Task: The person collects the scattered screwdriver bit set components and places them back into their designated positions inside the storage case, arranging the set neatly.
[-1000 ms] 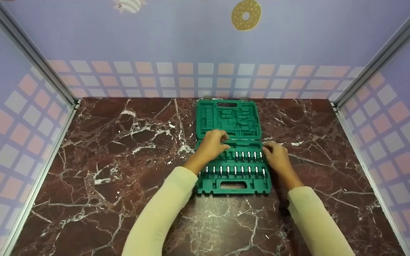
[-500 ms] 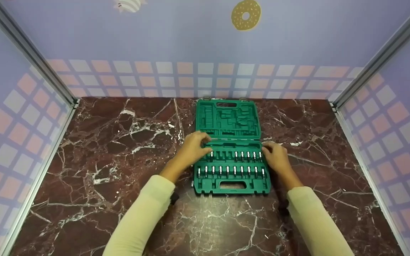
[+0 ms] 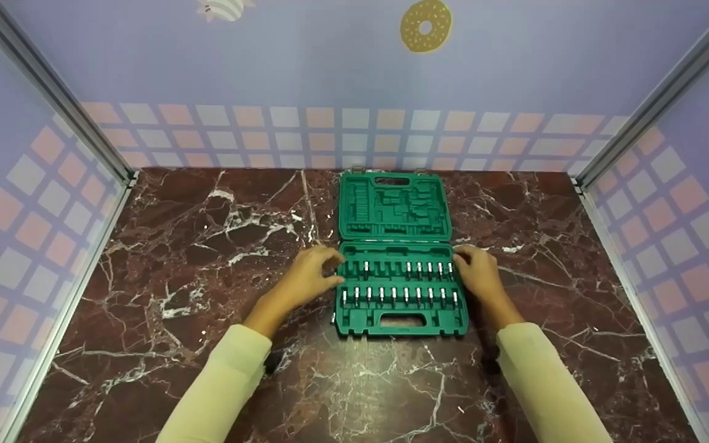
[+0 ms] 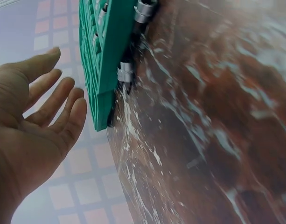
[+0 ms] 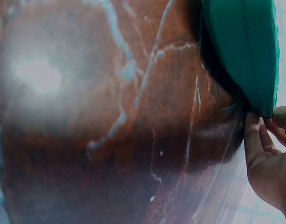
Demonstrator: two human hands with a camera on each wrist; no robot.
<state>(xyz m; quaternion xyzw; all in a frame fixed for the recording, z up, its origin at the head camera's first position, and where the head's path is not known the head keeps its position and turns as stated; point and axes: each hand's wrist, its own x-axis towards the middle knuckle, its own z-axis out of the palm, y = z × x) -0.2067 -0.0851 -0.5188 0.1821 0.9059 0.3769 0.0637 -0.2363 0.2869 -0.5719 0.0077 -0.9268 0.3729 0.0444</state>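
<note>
A green socket-set case [image 3: 364, 320] lies unfolded on the marbled table. Silver bit sockets [image 3: 419, 295] with dark ends fill its lower row. In the upper row, one bit socket [image 3: 366, 269] stands apart at left, with several grouped at right and bare slots between. My left hand [image 3: 311, 277] hovers at the case's left edge, fingers loosely curved, with nothing in the grasp; the left wrist view shows the palm [image 4: 35, 144] bare. With thumb and fingertips, my right hand [image 3: 480, 274] pinches the case's right edge; the right wrist view shows those fingers [image 5: 254, 135] at its corner.
The case's lid [image 3: 394, 206], moulded with unfilled recesses, lies back toward the rear wall [image 3: 305, 67]. Silver-and-black cylindrical pieces [image 4: 126, 72] show beside the case in the left wrist view. Side panels [image 3: 687, 203] bound the table [image 3: 219, 307].
My left hand has drawn back leftward from over the upper row to beyond the case's left edge, uncovering the lone bit socket. My right hand has stayed at the right edge.
</note>
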